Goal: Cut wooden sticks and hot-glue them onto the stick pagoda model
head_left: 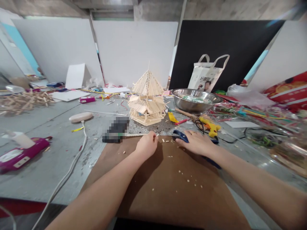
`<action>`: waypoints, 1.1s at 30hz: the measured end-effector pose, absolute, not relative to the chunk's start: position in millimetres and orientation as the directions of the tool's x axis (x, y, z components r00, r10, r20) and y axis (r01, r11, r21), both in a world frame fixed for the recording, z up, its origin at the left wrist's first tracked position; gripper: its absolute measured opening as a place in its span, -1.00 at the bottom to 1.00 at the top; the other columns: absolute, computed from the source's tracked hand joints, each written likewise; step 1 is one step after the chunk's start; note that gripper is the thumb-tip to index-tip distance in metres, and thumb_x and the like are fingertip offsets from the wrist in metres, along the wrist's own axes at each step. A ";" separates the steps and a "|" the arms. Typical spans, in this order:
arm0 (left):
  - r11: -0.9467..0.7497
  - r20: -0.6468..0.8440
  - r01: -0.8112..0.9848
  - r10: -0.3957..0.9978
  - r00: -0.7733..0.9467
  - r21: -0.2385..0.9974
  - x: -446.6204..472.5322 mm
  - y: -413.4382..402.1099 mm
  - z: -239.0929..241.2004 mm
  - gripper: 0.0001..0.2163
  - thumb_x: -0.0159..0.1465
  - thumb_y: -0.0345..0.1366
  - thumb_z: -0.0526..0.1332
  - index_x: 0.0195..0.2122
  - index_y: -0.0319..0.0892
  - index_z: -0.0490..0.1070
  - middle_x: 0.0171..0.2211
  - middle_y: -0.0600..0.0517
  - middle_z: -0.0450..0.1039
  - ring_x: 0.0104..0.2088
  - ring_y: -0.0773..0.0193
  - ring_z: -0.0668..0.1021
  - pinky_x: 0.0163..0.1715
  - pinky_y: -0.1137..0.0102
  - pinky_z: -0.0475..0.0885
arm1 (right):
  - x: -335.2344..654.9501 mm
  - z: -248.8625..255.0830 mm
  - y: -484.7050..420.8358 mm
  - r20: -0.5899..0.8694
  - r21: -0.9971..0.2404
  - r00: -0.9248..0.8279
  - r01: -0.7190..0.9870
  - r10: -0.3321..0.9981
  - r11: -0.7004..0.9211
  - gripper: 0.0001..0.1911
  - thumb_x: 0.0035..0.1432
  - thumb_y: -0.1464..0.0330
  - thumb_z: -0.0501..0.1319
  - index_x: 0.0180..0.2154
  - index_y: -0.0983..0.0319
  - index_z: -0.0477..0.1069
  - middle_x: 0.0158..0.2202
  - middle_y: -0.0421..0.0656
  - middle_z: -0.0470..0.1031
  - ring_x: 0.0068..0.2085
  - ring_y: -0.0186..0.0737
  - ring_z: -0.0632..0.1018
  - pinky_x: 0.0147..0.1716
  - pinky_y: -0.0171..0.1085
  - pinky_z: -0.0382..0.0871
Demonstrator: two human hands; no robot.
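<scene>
trimming seems underway: the left hand (pixel 146 146) pinches a pale sliver (pixel 157 135); right of its fingertips, the right hand (pixel 193 140) covers a blue tool (pixel 181 136), grip unclear; next likely needs tool meeting sliver.

The person's left hand (pixel 146 144) pinches a small pale sliver (pixel 157 135) above a large brown sheet (pixel 168 191) strewn with tiny pale chips. The right hand (pixel 195 142) lies over a dark blue hand tool (pixel 181 136); how firmly it grips is unclear. Beyond the sheet stands a tiered, pointed-roof pavilion model of thin pale wooden sticks (pixel 146 105), upright on the grey tabletop (pixel 57 134). A wide shiny metal bowl (pixel 192 107) sits right of it, near a yellow glue gun (pixel 211 127).
</scene>
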State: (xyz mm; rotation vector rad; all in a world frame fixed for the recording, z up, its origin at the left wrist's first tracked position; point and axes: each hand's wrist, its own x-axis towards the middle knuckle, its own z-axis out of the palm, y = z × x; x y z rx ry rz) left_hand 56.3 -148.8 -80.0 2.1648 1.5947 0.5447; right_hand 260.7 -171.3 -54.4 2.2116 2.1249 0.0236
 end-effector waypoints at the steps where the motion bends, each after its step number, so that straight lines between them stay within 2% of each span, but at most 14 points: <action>1: -0.275 0.071 0.808 0.957 0.280 0.521 56.5 -149.0 -80.1 -0.79 0.19 -0.22 -0.07 -0.31 -0.17 0.28 -0.37 -0.07 0.43 -0.32 0.19 0.47 -0.35 0.36 0.28 | 259.8 -49.0 -166.1 -0.016 0.045 -0.020 0.999 1.000 0.021 -0.28 0.02 -0.06 -0.19 0.04 0.31 0.15 0.07 0.08 0.19 0.02 0.05 0.26 -0.10 -0.06 0.13; 3: -0.273 0.062 0.815 0.957 0.282 0.512 56.8 -149.4 -80.1 -0.79 0.18 -0.22 -0.07 -0.31 -0.17 0.27 -0.37 -0.06 0.44 -0.32 0.18 0.47 -0.36 0.37 0.28 | 256.7 -37.9 -151.6 0.065 0.036 -0.157 0.987 0.985 0.155 -0.46 0.11 0.10 -0.15 0.00 0.28 0.22 0.00 -0.02 0.29 0.00 -0.10 0.30 -0.09 -0.21 0.15; 5: -0.263 0.055 0.822 0.960 0.274 0.506 56.8 -149.5 -79.8 -0.79 0.18 -0.22 -0.06 -0.30 -0.18 0.27 -0.36 -0.06 0.44 -0.31 0.18 0.47 -0.36 0.38 0.28 | 252.1 -30.1 -132.8 0.084 0.060 -0.194 0.980 0.977 0.190 -0.60 0.14 0.22 -0.11 -0.08 0.21 0.30 -0.06 -0.09 0.37 -0.06 -0.16 0.36 -0.14 -0.27 0.19; 9: -0.274 0.066 0.833 0.959 0.277 0.481 55.6 -149.5 -79.1 -0.81 0.17 -0.25 -0.05 -0.30 -0.17 0.28 -0.35 -0.06 0.44 -0.30 0.17 0.47 -0.36 0.39 0.28 | 241.7 -31.8 -92.0 0.054 0.132 -0.212 0.970 0.976 0.204 -0.70 0.14 0.35 -0.06 -0.19 0.22 0.38 -0.11 -0.04 0.39 -0.07 -0.08 0.37 -0.18 -0.20 0.22; 11: -0.287 0.072 0.835 0.955 0.287 0.469 55.2 -149.5 -78.8 -0.82 0.17 -0.25 -0.05 -0.32 -0.16 0.28 -0.37 -0.06 0.44 -0.31 0.16 0.47 -0.37 0.38 0.27 | 238.1 -38.5 -74.7 0.014 0.166 -0.223 0.962 0.975 0.218 -0.75 0.13 0.36 -0.01 -0.22 0.24 0.39 -0.14 -0.02 0.39 -0.09 -0.10 0.38 -0.19 -0.19 0.24; 16: -0.267 0.050 0.849 0.960 0.275 0.455 55.9 -149.1 -77.3 -0.79 0.18 -0.22 -0.07 -0.32 -0.17 0.28 -0.38 -0.05 0.44 -0.33 0.17 0.47 -0.39 0.40 0.27 | 234.7 -54.2 -48.4 -0.045 0.233 -0.200 0.951 0.979 0.205 -0.68 0.11 0.30 0.06 -0.09 0.28 0.24 -0.10 -0.08 0.31 -0.18 -0.24 0.41 -0.24 -0.14 0.32; 23: -0.278 0.071 0.848 0.959 0.276 0.452 55.9 -146.6 -78.2 -0.79 0.19 -0.23 -0.09 -0.34 -0.16 0.28 -0.40 -0.05 0.43 -0.34 0.18 0.47 -0.39 0.39 0.27 | 232.4 -59.2 -41.1 -0.078 0.265 -0.210 0.938 0.975 0.223 -0.69 0.11 0.31 0.06 -0.10 0.28 0.25 -0.10 -0.07 0.31 -0.18 -0.24 0.40 -0.23 -0.15 0.32; 29: -0.291 0.087 0.844 0.955 0.283 0.450 54.8 -146.0 -80.2 -0.81 0.18 -0.24 -0.08 -0.36 -0.15 0.27 -0.40 -0.05 0.44 -0.35 0.17 0.47 -0.40 0.39 0.27 | 231.8 -59.0 -42.8 -0.065 0.239 -0.186 0.951 0.980 0.197 -0.67 0.10 0.30 0.06 -0.09 0.29 0.24 -0.10 -0.08 0.31 -0.18 -0.24 0.41 -0.24 -0.14 0.32; 33: -0.300 0.101 0.841 0.953 0.286 0.451 54.5 -145.6 -80.4 -0.81 0.17 -0.24 -0.08 -0.36 -0.16 0.27 -0.40 -0.05 0.44 -0.35 0.16 0.47 -0.40 0.38 0.27 | 235.3 -49.4 -61.0 -0.009 0.190 -0.173 0.967 0.985 0.171 -0.76 0.12 0.34 0.02 -0.22 0.30 0.34 -0.20 -0.02 0.39 -0.19 -0.16 0.42 -0.26 -0.18 0.28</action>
